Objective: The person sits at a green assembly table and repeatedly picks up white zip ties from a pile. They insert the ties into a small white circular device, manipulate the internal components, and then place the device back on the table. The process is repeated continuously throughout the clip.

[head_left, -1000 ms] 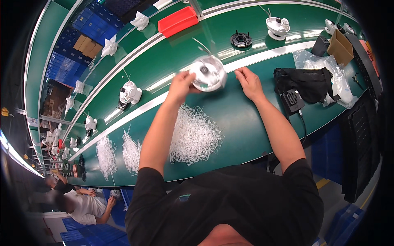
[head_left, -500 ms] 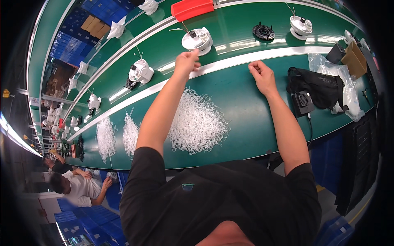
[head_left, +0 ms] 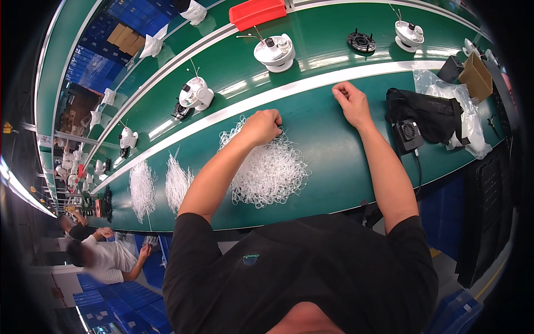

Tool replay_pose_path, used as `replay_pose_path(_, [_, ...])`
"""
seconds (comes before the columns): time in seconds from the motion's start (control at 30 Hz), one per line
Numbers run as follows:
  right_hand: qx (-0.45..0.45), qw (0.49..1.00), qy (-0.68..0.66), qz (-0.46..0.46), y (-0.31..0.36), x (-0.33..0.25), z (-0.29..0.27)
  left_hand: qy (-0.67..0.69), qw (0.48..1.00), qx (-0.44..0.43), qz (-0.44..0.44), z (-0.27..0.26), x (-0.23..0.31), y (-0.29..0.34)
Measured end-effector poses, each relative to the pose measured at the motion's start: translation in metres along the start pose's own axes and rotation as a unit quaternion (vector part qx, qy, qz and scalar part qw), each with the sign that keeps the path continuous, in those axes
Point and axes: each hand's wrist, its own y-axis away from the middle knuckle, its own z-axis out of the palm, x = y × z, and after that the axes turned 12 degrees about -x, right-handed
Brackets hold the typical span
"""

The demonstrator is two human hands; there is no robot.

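My left hand (head_left: 263, 127) is over the far edge of a large heap of white looped plastic ties (head_left: 270, 172), its fingers curled down and closed at the heap. What sits between those fingertips is hidden. To the right of the heap, my right hand (head_left: 352, 106) hovers close to the white rail (head_left: 311, 84), thumb and fingers pinched together. Anything in that pinch is too small to make out. Beyond the rail, a white fan-like housing (head_left: 275, 53) with a black motor part and upright wires stands on the green belt.
Two smaller heaps of white ties (head_left: 143, 192) lie at left. Other white housings (head_left: 196, 93) and a black round base (head_left: 361, 42) stand along the belt. A red bin (head_left: 257, 13) is behind. At right are a black bag (head_left: 428, 114), a black device (head_left: 408, 136) and a cardboard box (head_left: 476, 77).
My left hand has come back from the white housing to the heap of ties. The housings nearby have shifted slightly right along the belt. My right hand has barely moved.
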Motion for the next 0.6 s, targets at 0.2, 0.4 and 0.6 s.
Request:
replay_pose_path(0.2, [-0.002,1.000,-0.003,0.005,0.0017,-0.0017,-0.0003,-0.020,1.000,0.000,0.009,0.0046,0.0005,0.0007])
replay_pose_path(0.4, [-0.001,1.000,-0.005,0.004,0.0015,0.0018,-0.0008,-0.032,0.999,-0.002,0.002,0.0017,0.0066,0.0033])
replay_pose_path(0.6, [-0.003,1.000,0.000,0.010,0.0016,-0.0004,-0.0021,-0.036,0.998,-0.020,0.039,-0.0032,0.0061,-0.0020])
